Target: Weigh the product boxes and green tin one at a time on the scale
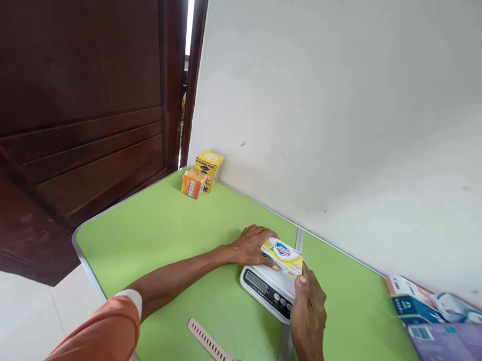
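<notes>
A white and yellow soap box (282,254) is held at its two ends by my hands, over a white kitchen scale (266,291). My left hand (255,246) grips the left end, its thumb along the near side. On the right end, my right hand (308,306) has its thumb against the corner; its other fingers are mostly hidden. The scale's dark display and round buttons face me, and its top plate is partly covered by the box and hands. Whether the box touches the plate I cannot tell.
A yellow box (212,166) and a smaller orange box (193,183) stand by the wall on the green table (163,219). A pink-strapped watch (212,343) lies at the front. Several packages, including a purple pack (449,349), lie at right. A dark door (77,88) stands left.
</notes>
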Demonstrator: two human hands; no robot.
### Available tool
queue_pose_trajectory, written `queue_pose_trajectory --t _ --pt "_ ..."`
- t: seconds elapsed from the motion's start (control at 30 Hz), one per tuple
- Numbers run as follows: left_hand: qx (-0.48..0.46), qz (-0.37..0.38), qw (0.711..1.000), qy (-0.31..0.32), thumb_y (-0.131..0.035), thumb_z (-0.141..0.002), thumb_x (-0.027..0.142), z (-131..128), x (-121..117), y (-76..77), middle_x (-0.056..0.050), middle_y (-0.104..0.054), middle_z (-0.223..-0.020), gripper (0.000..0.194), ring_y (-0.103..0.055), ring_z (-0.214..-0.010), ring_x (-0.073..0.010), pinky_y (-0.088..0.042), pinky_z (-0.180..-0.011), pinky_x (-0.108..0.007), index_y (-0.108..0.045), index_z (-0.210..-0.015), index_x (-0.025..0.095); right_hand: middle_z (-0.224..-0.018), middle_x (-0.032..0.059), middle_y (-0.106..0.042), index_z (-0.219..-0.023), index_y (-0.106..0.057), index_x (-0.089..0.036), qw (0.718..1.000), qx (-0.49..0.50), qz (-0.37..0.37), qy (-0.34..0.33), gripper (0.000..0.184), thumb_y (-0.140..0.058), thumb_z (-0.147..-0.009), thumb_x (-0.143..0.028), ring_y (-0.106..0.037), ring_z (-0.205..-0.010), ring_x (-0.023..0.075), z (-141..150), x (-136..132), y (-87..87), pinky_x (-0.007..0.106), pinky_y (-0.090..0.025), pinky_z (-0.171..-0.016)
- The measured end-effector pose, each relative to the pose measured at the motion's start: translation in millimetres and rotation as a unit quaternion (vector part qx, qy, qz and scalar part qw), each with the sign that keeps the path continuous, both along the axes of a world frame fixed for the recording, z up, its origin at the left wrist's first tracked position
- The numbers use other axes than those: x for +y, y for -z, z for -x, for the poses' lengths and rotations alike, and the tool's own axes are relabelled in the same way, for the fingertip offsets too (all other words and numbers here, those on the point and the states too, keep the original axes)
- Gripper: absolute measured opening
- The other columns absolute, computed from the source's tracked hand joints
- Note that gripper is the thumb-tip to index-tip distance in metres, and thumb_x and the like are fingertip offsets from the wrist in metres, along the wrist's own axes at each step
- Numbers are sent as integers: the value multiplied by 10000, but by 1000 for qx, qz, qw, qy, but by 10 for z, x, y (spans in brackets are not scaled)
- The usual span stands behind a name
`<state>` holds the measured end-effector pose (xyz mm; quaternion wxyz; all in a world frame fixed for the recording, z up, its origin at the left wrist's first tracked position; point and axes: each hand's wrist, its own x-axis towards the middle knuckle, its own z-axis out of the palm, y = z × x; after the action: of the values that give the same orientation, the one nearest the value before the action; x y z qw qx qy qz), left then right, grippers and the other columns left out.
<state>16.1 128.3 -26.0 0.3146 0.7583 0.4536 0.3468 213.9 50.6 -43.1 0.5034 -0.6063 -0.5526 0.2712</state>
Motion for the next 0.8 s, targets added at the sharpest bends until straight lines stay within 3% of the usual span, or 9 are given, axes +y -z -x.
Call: queue_pose_trajectory --t 0.17,0.37,0.57,0.67,0.8 --pt "-35 12 999 -38 -1010 -668 544 582 -203 -294 -157 -707 -1438 889 -665 -1324 -377 -523 -1162 -513 -666 -1421 222 -1655 190 -613 -1541 -688 -175 993 -69 -44 -81 873 -430 -1031 -834 -395 -1653 410 363 37 -265 644 -327 -1349" --pt "-84 9 990 -113 -994 -665 476 1776 -257 -591 -118 -710 -1373 801 -685 -1262 -328 -545 -1116 -464 -665 -1348 218 -1617 164 -657 -1488 -728 -242 977 4 -28 -211 820 -476 -1013 -860 -548 -1538 377 1460 401 -509 589 -438 -1281" --pt "-158 37 977 -141 -982 -642 473 2728 130 -780 -94 -730 -1289 812 -717 -1177 -281 -572 -1049 -424 -626 -1320 203 -1480 165 -738 -1371 -769 -227 950 30 -96 -295 820 -400 -1031 -876 -609 -1416 350 2551 1026 -701 569 -460 -1233" --pt "-162 54 975 -142 -997 -602 471 2961 377 -781 -75 -761 -1226 849 -731 -1143 -278 -574 -1067 -441 -618 -1311 196 -1361 157 -780 -1301 -779 -225 938 11 -139 -318 799 -363 -1055 -861 -655 -1310 340 2798 1301 -704 544 -479 -1190" --pt "-174 70 975 -121 -1005 -591 506 3086 591 -732 -109 -775 -1267 906 -739 -1192 -308 -572 -1113 -486 -623 -1348 185 -1290 164 -798 -1257 -782 -218 936 -9 -146 -320 804 -342 -1061 -861 -676 -1253 355 2907 1547 -604 566 -478 -1168"
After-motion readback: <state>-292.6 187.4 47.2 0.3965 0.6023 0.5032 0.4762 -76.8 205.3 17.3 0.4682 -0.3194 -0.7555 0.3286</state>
